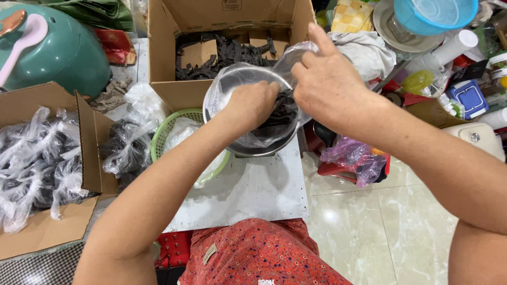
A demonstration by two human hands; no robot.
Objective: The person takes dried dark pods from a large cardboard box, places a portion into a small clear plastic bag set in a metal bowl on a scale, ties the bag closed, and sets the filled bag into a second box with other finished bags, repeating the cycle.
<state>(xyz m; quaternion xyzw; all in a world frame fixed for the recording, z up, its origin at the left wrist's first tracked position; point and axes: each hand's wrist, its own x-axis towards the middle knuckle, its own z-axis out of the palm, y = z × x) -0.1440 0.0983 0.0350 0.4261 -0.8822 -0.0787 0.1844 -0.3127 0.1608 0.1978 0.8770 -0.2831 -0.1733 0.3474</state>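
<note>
A round metal bowl (240,150) stands on a pale board, lined with a clear plastic bag (235,79). Dark stringy dried pieces (282,111) lie inside the bag. My left hand (252,103) reaches down into the bag and is closed on a clump of those dark pieces. My right hand (325,84) pinches the bag's rim at the bowl's far right and holds it up and open.
An open cardboard box (174,53) behind the bowl holds more dark pieces. A green basket (163,129) sits left of the bowl. A box of several filled, tied bags (37,158) is at far left. A green pot (63,53), blue bowl (433,13) and purple bag (354,158) crowd the surroundings.
</note>
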